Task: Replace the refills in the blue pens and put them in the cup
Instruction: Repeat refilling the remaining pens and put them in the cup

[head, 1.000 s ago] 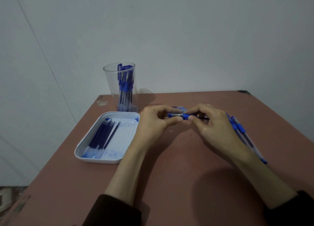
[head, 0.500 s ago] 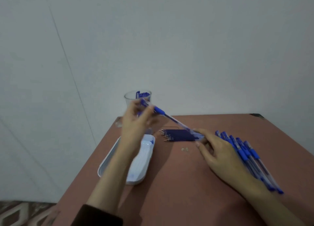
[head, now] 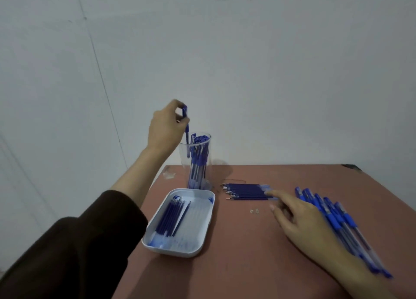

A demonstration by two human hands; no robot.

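Covering the near left forearm, a dark sleeve [head: 74, 249] fills the lower left corner. The right hand [head: 301, 222] lies palm down over the bench [head: 247, 265], its grip apart and holding nothing, with the wrist across a fan of loose blue pens [head: 347, 220]. Left of it sits a white tray [head: 175, 252] holding dark refills [head: 168, 217]. The right forefinger touches the clear ends of a refill row [head: 245, 191] laid flat on the bench. Beyond the tray stands a clear cup [head: 209, 161], already packed with capped pens [head: 198, 161]. Above its left rim the left hand [head: 165, 130] is raised, its grip pinched on one upright pen [head: 187, 136] whose lower end sits inside the cup.
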